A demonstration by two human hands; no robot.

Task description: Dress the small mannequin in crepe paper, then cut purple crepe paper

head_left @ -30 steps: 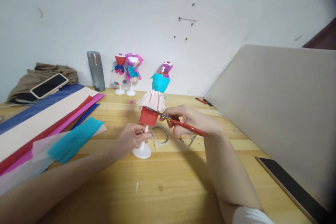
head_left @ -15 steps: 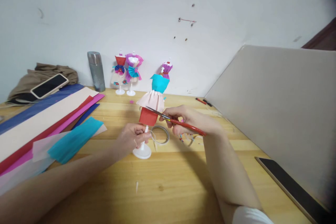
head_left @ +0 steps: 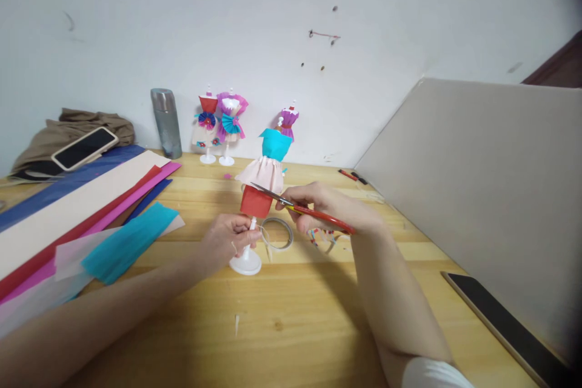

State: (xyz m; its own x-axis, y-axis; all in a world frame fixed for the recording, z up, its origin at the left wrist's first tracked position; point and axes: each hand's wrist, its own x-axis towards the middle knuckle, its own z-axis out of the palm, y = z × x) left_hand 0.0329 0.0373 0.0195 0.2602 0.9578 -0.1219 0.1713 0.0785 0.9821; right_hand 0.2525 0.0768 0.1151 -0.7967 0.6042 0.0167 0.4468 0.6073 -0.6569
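Note:
A small white mannequin stand (head_left: 246, 262) leans over the table, dressed in a turquoise paper top (head_left: 275, 145), a pale pink gathered skirt (head_left: 262, 174) and a red paper layer (head_left: 255, 202) below it. My left hand (head_left: 231, 236) is closed around the stand's post, just under the red paper. In my right hand (head_left: 313, 203) is a pair of red-handled scissors (head_left: 324, 218). The blades point left and lie across the top of the red layer, along the pink hem; whether they touch the paper I cannot tell. A tape roll (head_left: 277, 234) lies between the hands.
Strips of coloured crepe paper (head_left: 131, 242) cover the left side. Behind stand a flask (head_left: 166, 123) and several dressed mannequins (head_left: 231, 118). One phone (head_left: 85, 148) rests on brown cloth, another (head_left: 504, 321) at right beside a grey board (head_left: 482, 182). Small coloured bits (head_left: 325, 236) lie past my right hand.
Hardly anything differs. The scissor handles appear slightly more spread, while the mannequin and both hands have barely shifted.

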